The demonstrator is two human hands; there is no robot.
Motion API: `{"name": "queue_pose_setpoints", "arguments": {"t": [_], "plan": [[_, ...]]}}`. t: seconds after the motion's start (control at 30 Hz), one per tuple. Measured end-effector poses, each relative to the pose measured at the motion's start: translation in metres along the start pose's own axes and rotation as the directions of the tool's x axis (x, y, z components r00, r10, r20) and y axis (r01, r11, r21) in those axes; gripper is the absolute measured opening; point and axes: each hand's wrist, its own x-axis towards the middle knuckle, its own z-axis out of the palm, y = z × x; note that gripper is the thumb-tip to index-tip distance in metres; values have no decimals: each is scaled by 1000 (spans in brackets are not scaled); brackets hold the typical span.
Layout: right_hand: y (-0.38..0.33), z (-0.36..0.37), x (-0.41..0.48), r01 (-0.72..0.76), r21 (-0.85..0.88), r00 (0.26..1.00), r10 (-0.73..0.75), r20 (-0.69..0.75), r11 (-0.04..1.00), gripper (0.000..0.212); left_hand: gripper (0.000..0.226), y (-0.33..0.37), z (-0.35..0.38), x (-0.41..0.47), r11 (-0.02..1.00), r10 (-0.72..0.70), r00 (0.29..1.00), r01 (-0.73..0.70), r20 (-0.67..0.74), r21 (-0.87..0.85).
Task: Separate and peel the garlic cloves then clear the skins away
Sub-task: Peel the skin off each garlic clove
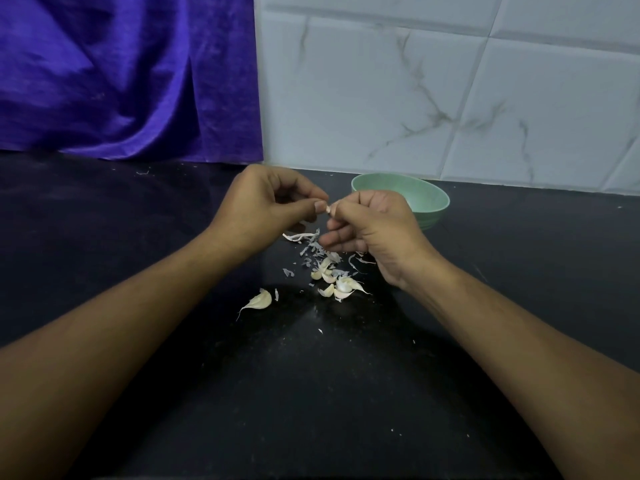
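Note:
Above the dark counter, my left hand and my right hand meet, both pinching one small garlic clove between thumb and fingertips; only a pale sliver of it shows. Beneath the hands lies a scatter of papery skins. A cluster of unpeeled cloves lies just nearer to me. One separate clove with a long tail sits to their left.
A pale green bowl stands behind my right hand near the tiled wall; its inside is mostly hidden. A purple cloth hangs at the back left. Tiny skin flecks dot the counter.

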Motion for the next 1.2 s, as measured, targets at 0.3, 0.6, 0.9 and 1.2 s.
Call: {"name": "queue_pose_setpoints", "arguments": {"t": [0.3, 0.6, 0.9, 1.2], "plan": [[-3, -4, 1, 20, -34, 999, -21, -32, 999, 7, 19, 4, 4, -2, 941, -205, 974, 223, 93, -256], [-1, -14, 7, 156, -204, 980, -178, -93, 966, 9, 23, 7, 2, -3, 907, -287, 947, 316, 142, -279], [2, -19, 6, 233, -566, 949, -312, -44, 790, 7, 19, 8, 2, -3, 902, -304, 946, 324, 112, -286], [1, -20, 7, 235, -569, 959, -283, 4, 788, 11, 21, 7, 3, -2, 900, -313, 946, 325, 87, -291]]}}
